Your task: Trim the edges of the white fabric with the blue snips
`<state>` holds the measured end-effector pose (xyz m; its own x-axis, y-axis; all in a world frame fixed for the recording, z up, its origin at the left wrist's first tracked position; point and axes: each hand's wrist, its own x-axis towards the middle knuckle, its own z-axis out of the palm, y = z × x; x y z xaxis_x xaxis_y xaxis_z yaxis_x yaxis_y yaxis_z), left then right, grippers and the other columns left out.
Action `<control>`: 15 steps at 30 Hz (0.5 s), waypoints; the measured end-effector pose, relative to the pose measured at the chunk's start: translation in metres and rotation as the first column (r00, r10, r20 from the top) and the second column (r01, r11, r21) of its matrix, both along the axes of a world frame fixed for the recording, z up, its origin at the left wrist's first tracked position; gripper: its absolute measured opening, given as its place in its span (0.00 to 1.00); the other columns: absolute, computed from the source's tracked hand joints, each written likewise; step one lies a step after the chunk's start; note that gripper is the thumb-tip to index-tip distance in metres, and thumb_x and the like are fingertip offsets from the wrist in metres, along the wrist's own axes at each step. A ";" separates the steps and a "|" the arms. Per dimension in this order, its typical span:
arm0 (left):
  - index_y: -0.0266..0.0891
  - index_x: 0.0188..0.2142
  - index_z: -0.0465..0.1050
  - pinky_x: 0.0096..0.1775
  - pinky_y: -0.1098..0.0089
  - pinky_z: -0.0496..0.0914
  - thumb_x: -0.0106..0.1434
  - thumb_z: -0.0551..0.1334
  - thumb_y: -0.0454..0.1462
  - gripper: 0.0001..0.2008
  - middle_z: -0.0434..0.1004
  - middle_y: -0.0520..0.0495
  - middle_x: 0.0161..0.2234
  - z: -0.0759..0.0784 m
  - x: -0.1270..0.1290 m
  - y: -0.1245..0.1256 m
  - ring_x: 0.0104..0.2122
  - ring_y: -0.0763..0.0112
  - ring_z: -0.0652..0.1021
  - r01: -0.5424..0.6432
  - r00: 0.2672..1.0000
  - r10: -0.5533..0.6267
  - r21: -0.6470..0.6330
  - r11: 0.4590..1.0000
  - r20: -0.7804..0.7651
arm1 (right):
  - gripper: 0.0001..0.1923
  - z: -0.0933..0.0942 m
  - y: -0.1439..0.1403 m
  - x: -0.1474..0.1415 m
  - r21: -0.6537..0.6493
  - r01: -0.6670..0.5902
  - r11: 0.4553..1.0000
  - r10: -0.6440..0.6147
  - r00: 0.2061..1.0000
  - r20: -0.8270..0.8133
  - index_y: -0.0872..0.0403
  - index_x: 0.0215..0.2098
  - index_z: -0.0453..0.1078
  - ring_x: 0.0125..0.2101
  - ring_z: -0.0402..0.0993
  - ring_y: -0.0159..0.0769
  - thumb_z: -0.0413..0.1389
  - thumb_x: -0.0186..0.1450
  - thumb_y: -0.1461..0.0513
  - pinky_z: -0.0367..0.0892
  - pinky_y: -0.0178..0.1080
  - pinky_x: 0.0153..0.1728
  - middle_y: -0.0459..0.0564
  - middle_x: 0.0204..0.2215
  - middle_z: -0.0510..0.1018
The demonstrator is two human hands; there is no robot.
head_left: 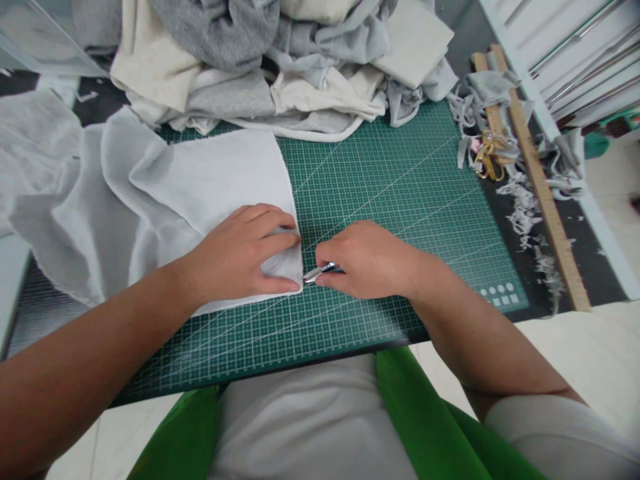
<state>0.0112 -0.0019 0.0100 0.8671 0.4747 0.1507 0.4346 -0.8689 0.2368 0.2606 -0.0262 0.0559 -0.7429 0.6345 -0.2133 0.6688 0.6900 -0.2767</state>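
A piece of light grey fabric (200,180) lies flat on the green cutting mat (400,193). My left hand (245,257) presses down on the fabric's lower right corner, fingers spread along its right edge. My right hand (367,260) is closed around a small metal tool (320,271), thread snips by the look of it, whose tip touches the fabric's edge right at my left fingertips.
A heap of grey and cream cloth (280,60) fills the back of the table. At the right lie a long wooden ruler (537,173), gold-handled scissors (487,160) and fabric scraps (525,200). The mat's right half is bare.
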 end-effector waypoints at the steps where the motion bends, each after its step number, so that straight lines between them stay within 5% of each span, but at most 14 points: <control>1: 0.35 0.52 0.74 0.56 0.49 0.70 0.66 0.65 0.55 0.27 0.72 0.38 0.55 0.001 0.000 0.000 0.54 0.50 0.73 0.006 1.000 -0.006 -0.001 1.000 -0.010 | 0.13 0.001 -0.001 0.000 0.008 -0.002 1.000 0.002 1.000 0.005 0.53 0.32 0.77 0.27 0.72 0.37 0.57 0.69 0.54 0.46 0.40 0.28 0.47 0.25 0.80; 15: 0.39 0.50 0.74 0.55 0.52 0.69 0.63 0.65 0.60 0.29 0.75 0.40 0.54 -0.001 0.001 0.000 0.54 0.49 0.74 -0.040 0.999 0.041 -0.009 0.999 0.010 | 0.13 0.005 -0.008 -0.006 0.097 -0.039 0.994 0.031 0.996 0.083 0.53 0.38 0.78 0.28 0.74 0.40 0.56 0.72 0.54 0.42 0.41 0.27 0.48 0.25 0.81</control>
<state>0.0126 -0.0020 0.0085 0.8456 0.5109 0.1548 0.4669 -0.8484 0.2493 0.2548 -0.0337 0.0607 -0.7481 0.6291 -0.2113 0.6609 0.7349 -0.1520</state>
